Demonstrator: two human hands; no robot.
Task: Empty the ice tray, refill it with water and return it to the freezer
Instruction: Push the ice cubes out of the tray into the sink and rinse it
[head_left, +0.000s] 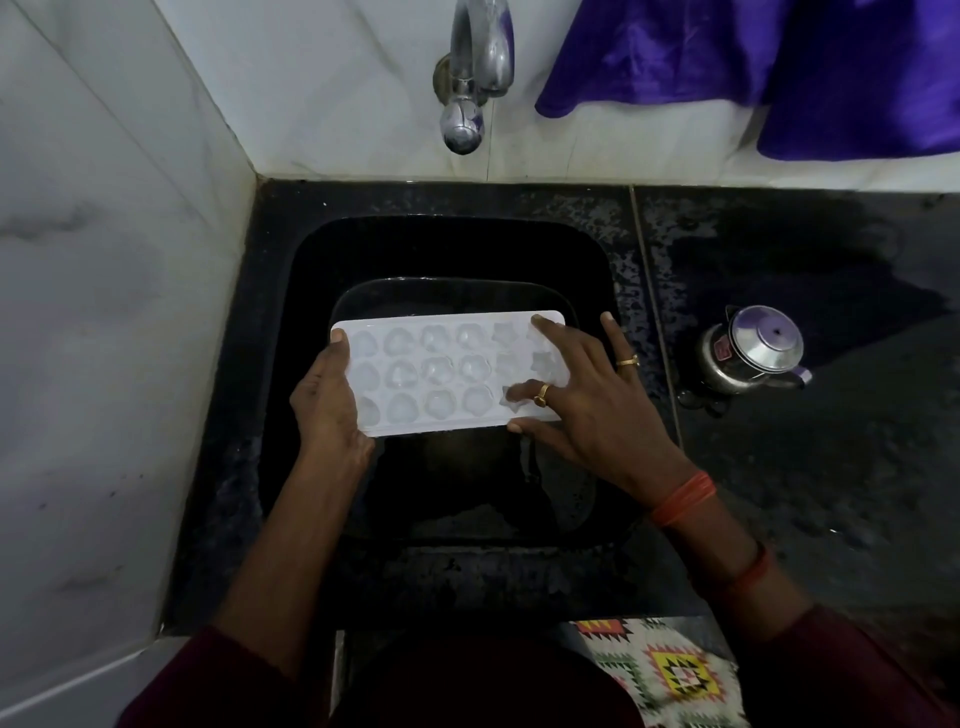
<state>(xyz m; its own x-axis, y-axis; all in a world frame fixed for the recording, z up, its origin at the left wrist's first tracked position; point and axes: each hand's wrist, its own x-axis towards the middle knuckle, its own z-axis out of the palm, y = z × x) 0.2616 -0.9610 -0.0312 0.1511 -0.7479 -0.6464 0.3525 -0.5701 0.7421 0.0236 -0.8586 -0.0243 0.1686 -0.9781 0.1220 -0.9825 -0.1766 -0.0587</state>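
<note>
Black stone bench (779, 467) with an inset black sink (311, 270). A white ice tray (447, 374) is held level over the basin, long side across the view. It has three rows of six moulded cells: hearts at left, rounded shapes in the middle, stars at right. Whether the glossy cells hold ice or water cannot be told. The left hand (324, 410) grips the left short end, thumb on top. The right hand (587, 410) lies spread and uncurled over the right end, with its fingertips on the tray and its thumb at the near edge. Both forearms reach in from below.
</note>
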